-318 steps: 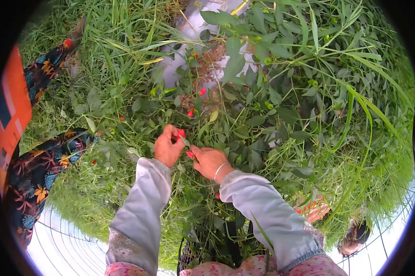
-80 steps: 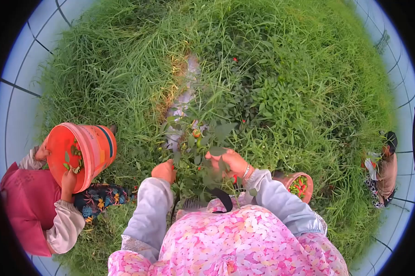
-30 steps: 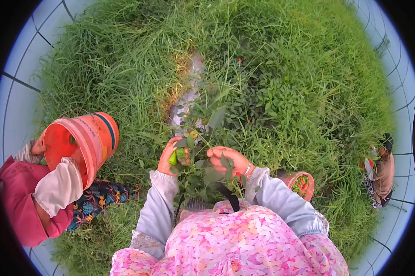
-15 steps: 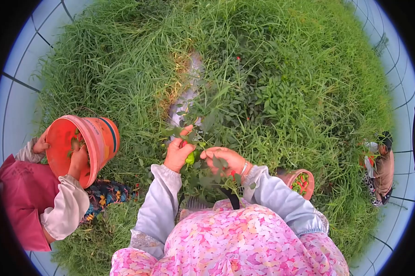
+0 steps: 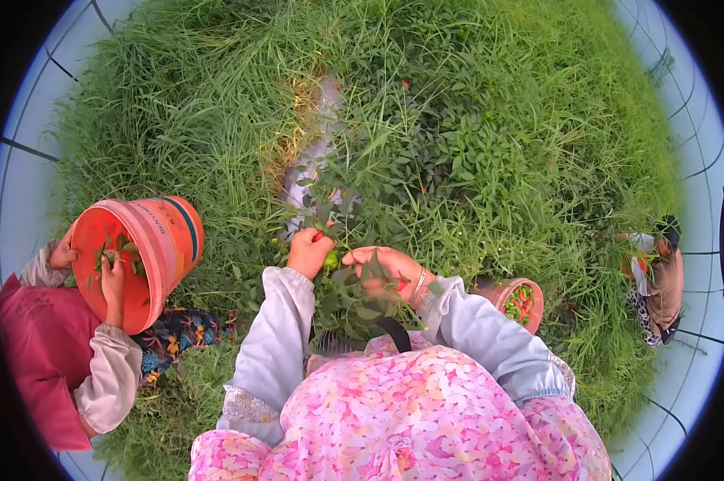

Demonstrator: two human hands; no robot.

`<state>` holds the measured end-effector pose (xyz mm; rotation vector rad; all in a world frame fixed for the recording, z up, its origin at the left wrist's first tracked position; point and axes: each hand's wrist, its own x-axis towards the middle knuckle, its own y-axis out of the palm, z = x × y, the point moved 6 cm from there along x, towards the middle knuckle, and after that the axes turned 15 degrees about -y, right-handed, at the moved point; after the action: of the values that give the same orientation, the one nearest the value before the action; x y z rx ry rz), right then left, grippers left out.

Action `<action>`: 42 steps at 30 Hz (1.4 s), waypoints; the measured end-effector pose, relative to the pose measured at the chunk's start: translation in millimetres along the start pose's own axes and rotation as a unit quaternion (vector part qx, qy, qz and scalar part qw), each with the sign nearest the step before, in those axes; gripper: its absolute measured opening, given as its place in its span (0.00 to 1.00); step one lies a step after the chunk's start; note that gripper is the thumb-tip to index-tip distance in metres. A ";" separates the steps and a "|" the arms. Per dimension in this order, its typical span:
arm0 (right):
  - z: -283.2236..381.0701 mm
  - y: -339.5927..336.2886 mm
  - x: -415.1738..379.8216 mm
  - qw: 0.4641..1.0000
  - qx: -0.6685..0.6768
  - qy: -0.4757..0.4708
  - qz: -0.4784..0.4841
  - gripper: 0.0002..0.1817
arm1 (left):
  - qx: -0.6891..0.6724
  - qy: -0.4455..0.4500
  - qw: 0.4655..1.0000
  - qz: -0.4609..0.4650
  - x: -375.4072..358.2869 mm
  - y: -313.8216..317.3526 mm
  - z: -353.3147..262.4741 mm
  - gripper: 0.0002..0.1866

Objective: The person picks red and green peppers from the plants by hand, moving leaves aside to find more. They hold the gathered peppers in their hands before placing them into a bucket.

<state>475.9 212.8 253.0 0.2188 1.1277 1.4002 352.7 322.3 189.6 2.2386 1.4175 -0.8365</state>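
My left hand (image 5: 306, 255) is closed, with a red pepper (image 5: 319, 236) showing at its fingers and a green pepper (image 5: 330, 260) against its side. To the right, my right hand (image 5: 394, 263) reaches into the pepper plant (image 5: 362, 301), fingers stretched out and apart, a bracelet at the wrist. Leaves cover part of its palm and fingertips. Another red pepper (image 5: 402, 284) hangs among the leaves just below this hand.
A bucket (image 5: 538, 309) of red and green peppers stands in the grass at right. At left a co-worker (image 5: 41, 345) holds a large orange bucket (image 5: 157, 240), one hand inside it. Another person (image 5: 659, 280) crouches far right. Pale ground sheeting (image 5: 318, 128) shows ahead between tall weeds.
My left hand has lowered slightly and its raised fingers have curled in. My right hand has shifted a little left and up. The co-worker's hand inside the bucket has moved left.
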 end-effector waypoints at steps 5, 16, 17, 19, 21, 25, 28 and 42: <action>-1.6 -5.4 -8.8 0.989 0.141 0.000 -0.052 0.11 | 0.167 -0.013 0.985 -0.046 7.4 6.8 -0.8 0.10; 33.1 -12.3 -33.5 0.994 0.075 -0.078 0.020 0.14 | 0.023 -0.100 0.994 -0.032 46.0 -68.5 69.4 0.12; 37.7 -15.9 -31.0 0.995 0.047 -0.085 -0.005 0.14 | -0.087 -0.134 0.987 0.016 14.1 -60.7 41.8 0.13; 39.9 -27.9 -20.8 0.992 0.003 -0.106 -0.073 0.13 | -0.226 -0.147 0.959 0.088 -15.8 -47.8 13.5 0.15; 38.7 -38.7 -10.0 0.982 -0.018 -0.126 -0.137 0.12 | -0.289 -0.109 0.941 0.140 -27.4 -36.9 0.6 0.17; 31.0 -61.6 11.5 0.972 0.005 -0.142 -0.186 0.11 | -0.307 -0.054 0.933 0.177 -58.3 -28.9 -32.7 0.19; 37.8 -65.6 16.9 0.956 0.023 -0.183 -0.230 0.10 | -0.338 -0.065 0.919 0.194 -61.0 -41.8 -26.3 0.18; 65.6 -23.3 26.5 0.860 -0.155 -0.430 -0.227 0.10 | -0.310 -0.197 0.895 0.251 -74.9 44.0 -6.7 0.17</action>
<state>532.7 260.9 256.3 0.2825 0.1732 0.8662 370.3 255.7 243.0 1.6853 0.7161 -0.5150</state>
